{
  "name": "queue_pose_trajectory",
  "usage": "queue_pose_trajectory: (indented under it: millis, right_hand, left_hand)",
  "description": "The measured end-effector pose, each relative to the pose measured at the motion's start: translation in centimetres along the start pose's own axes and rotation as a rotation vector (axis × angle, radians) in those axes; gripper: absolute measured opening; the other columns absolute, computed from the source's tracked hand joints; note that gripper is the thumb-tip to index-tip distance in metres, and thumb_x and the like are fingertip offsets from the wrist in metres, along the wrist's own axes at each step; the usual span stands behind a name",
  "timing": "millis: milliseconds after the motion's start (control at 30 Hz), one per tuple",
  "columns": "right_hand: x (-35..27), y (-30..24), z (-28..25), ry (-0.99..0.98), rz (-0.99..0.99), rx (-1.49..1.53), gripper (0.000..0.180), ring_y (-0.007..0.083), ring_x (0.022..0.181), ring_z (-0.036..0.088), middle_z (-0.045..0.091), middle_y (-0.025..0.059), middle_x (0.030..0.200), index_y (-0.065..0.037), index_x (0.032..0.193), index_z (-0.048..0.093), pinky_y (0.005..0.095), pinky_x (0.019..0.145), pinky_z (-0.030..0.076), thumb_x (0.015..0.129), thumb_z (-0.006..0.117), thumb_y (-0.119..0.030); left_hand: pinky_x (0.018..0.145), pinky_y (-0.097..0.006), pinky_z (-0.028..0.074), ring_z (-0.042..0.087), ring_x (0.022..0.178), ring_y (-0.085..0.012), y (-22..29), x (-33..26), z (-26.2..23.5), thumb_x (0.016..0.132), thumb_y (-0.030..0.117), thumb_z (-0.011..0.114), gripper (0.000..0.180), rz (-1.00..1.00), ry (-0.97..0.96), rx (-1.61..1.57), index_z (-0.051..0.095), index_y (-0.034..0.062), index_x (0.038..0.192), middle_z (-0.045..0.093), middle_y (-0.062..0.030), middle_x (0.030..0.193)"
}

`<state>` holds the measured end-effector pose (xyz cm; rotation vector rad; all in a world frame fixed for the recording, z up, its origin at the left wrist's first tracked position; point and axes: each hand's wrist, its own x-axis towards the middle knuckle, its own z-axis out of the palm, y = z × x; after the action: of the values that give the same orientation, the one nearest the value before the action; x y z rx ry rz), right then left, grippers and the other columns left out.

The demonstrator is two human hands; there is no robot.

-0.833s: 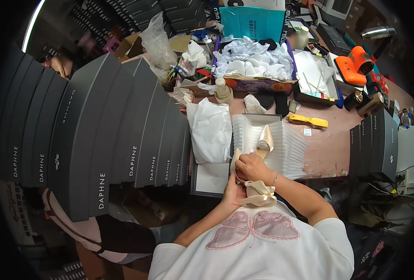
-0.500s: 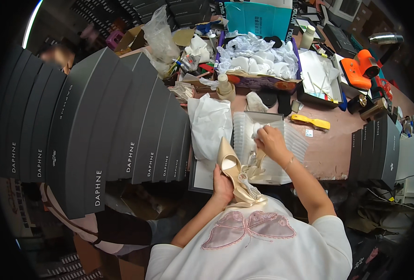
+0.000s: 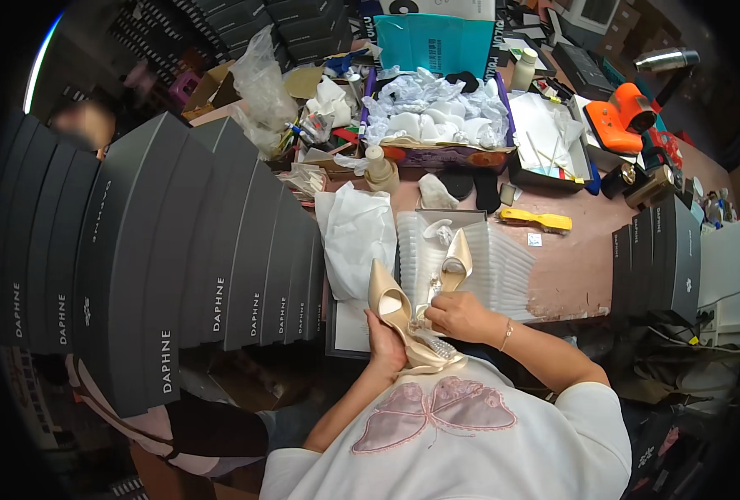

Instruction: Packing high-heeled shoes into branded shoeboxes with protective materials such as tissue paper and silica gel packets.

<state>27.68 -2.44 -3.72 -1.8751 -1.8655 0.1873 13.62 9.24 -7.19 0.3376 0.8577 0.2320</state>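
Cluttered pink table (image 3: 578, 267), dark boxes (image 3: 220, 275), teal package (image 3: 436, 42)

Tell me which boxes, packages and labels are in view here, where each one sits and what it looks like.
Row of dark grey shoe boxes: left of the bench, standing on end, white print.
Teal carton: far edge, upright, rectangular.
Purple-rimmed box: centre back, holds white paper.
Smaller dark grey boxes: right edge, upright.
Small white label: on the bench, square.
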Motion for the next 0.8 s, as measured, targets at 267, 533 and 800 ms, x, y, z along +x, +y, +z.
queue_pose_trajectory:
  millis: [267, 533, 800]
  right_hand:
    - [2.6, 0.3, 2.1, 0.053, -0.055, -0.205, 0.015, 0.0176, 0.073, 0.056, 0.056, 0.0027, 0.076, -0.010, 0.087, 0.057, 0.0304, 0.065, 0.040, 0.076, 0.059, -0.018]
    - [0.0, -0.6, -0.5, -0.021, -0.029, 0.033, 0.013, 0.0235, 0.068, 0.060, 0.054, 0.0053, 0.072, -0.008, 0.079, 0.054, 0.0368, 0.056, 0.049, 0.072, 0.062, -0.016]
    - [-0.7, 0.8, -1.3, 0.282, 0.302, -0.005, 0.026, 0.0322, 0.087, 0.056, 0.057, 0.0177, 0.088, -0.003, 0.098, 0.053, 0.0425, 0.078, 0.043, 0.084, 0.059, -0.023]
  left_hand:
    - [0.104, -0.039, 0.034, 0.041, 0.126, -0.0253, 0.1, -1.0, 1.6, 0.090, 0.070, 0.023, 0.080, -0.090, -0.176, 0.116, 0.030, 0.0092, 0.141, 0.040, -0.0111, 0.139]
    - [0.095, -0.037, 0.042, 0.052, 0.113, -0.0221, -1.0, -0.8, 0.6, 0.091, 0.067, 0.027, 0.072, -0.077, -0.174, 0.127, 0.041, 0.0103, 0.134, 0.052, -0.0082, 0.126]
    - [0.088, -0.041, 0.048, 0.058, 0.098, -0.0291, -0.5, 1.0, -2.5, 0.083, 0.079, 0.026, 0.087, -0.162, -0.105, 0.048, 0.041, 0.0088, 0.133, 0.056, -0.0162, 0.115]
